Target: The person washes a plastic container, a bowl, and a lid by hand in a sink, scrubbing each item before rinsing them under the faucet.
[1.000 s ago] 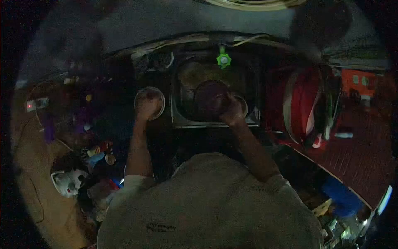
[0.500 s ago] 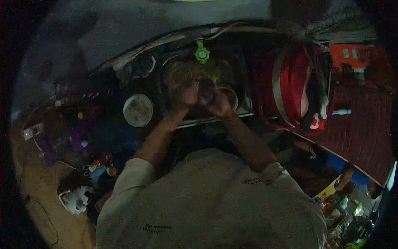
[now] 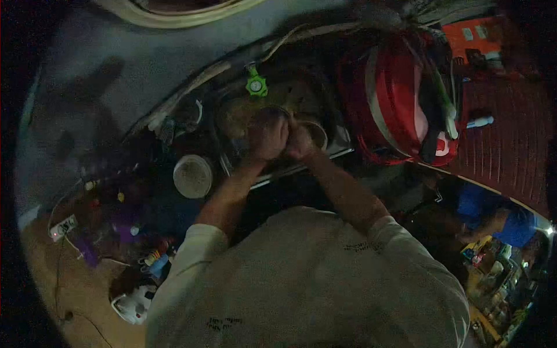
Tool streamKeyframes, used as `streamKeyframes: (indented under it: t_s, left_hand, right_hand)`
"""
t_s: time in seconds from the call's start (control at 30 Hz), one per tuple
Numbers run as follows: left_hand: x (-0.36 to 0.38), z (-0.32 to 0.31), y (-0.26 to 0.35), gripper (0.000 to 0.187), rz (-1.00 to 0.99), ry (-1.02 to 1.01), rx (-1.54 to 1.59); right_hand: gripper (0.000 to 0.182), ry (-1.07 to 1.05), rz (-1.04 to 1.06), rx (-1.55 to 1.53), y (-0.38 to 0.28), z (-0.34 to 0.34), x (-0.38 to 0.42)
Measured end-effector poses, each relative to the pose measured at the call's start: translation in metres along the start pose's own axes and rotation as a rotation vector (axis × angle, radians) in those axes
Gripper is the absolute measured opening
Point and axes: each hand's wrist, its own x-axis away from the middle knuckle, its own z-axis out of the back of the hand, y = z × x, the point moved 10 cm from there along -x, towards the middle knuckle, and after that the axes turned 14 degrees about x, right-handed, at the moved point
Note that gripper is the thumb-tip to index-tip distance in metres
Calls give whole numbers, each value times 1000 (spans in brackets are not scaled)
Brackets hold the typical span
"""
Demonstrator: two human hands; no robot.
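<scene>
In the dim light my left hand (image 3: 270, 137) and my right hand (image 3: 299, 141) are close together over a dark sink (image 3: 277, 176). Both have curled fingers. Whatever they grip is too dark and blurred to make out. Beside my right hand is the rim of a round bowl or pot (image 3: 321, 134), partly hidden by that hand. Beyond my hands, at the far side of the sink, stands a bright green star-shaped tap handle (image 3: 256, 86) with a pale centre.
A pale round lid or container (image 3: 193, 176) sits left of the sink. On the right are a red bag-like item (image 3: 394, 98) and a ridged dark red surface (image 3: 502, 139) with a small bottle (image 3: 480, 122). A person in blue (image 3: 516, 226) is at lower right.
The view has tilted and shifted, so the sink and tap appear further left. My hands have drawn closer together, with my left hand now turned more over the dark area between them.
</scene>
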Motion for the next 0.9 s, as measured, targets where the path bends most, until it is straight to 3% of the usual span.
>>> streamKeyframes:
  t_s: [0.07,0.1,0.13,0.2,0.23,0.3,0.37,0.43,0.5,0.57,0.6,0.67,0.77,0.8,0.87,0.9]
  left_hand:
    - [22,0,35,16,-263,-38,-193]
    - [22,-9,13,16,-271,-38,-189]
    - [27,-24,-15,17,-406,37,-386]
    - [24,-28,-14,17,-542,102,-589]
    - [0,-5,-15,20,-233,72,-104]
    - [-6,-7,-24,22,78,30,364]
    - [10,-12,20,25,-236,-8,45]
    - [32,-11,2,24,-235,-29,41]
    - [32,-9,-4,23,-239,-63,29]
    - [29,27,-4,27,-244,126,464]
    - [24,33,3,27,-246,124,456]
    - [11,27,4,20,-71,93,18]
    - [16,30,7,21,-50,122,122]
    - [17,39,18,22,-41,131,156]
    - [27,51,52,21,-222,184,-393]
    - [30,50,59,21,-283,207,-578]
  right_hand:
    - [50,-52,-43,-244,-1,2,16]
    - [51,-11,-48,-250,-18,-13,20]
    - [51,53,-48,-223,-38,-37,28]
    - [52,175,-78,-126,-51,-58,36]
    - [52,233,-102,-69,-53,-63,38]
    - [53,284,-115,19,-62,-74,37]
    - [54,241,-55,14,-75,-83,38]
    - [54,88,119,-53,-97,-94,38]
    - [55,118,94,-90,-110,-102,41]
    - [55,144,60,-148,-101,-100,43]
    - [57,227,25,-92,-92,-86,40]
    - [58,311,0,-39,-87,-74,36]
    - [60,185,104,-169,-96,-92,38]
    - [60,133,488,324,-133,-107,53]
    - [61,69,866,822,-149,-134,78]
    - [60,113,722,884,-128,-109,68]
